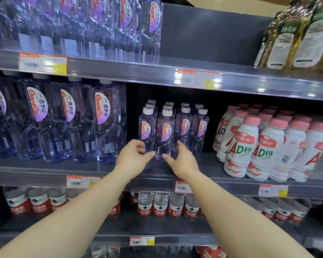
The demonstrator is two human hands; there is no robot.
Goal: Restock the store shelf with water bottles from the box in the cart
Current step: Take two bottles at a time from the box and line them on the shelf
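Observation:
Several small clear water bottles with white caps and purple labels stand in rows on the middle shelf. My left hand and my right hand are held low on either side of the front bottle. Both hands have curled fingers spread apart, close to the bottle's base, and neither closes around it. The box and the cart are out of view.
Large purple-label water bottles fill the shelf to the left. White pink-capped drink bottles stand to the right. Red-label water bottles line the shelf below. Oil bottles sit on the upper shelf at right.

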